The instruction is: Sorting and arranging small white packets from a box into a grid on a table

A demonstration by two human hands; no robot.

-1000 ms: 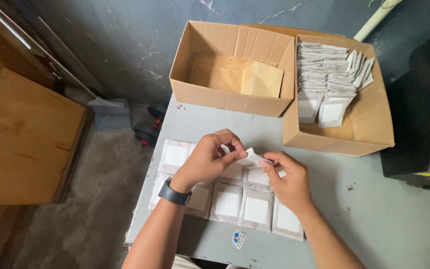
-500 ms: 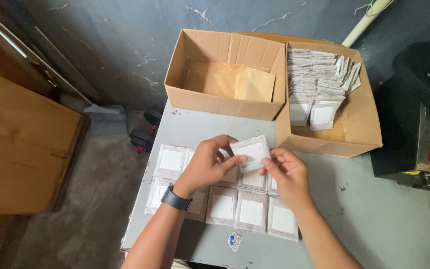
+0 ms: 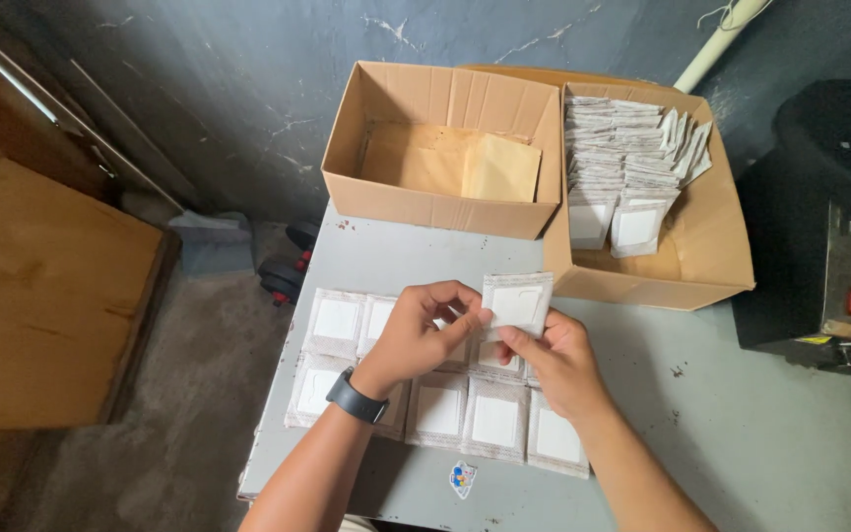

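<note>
Both hands hold 1 small white packet [image 3: 516, 303] up over the middle of the grey table [image 3: 741, 424]. Left hand [image 3: 425, 330] pinches its left edge, right hand [image 3: 554, 360] grips the bottom. More packets [image 3: 440, 409] lie flat near the table's front edge, below the hands.

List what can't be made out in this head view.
- Packets on the table under the left hand and right hand: covered by them.
- Back of the held packet: faces away.
- Left box: near wall hides its floor.
- Black machine: cut by the right edge.
</note>
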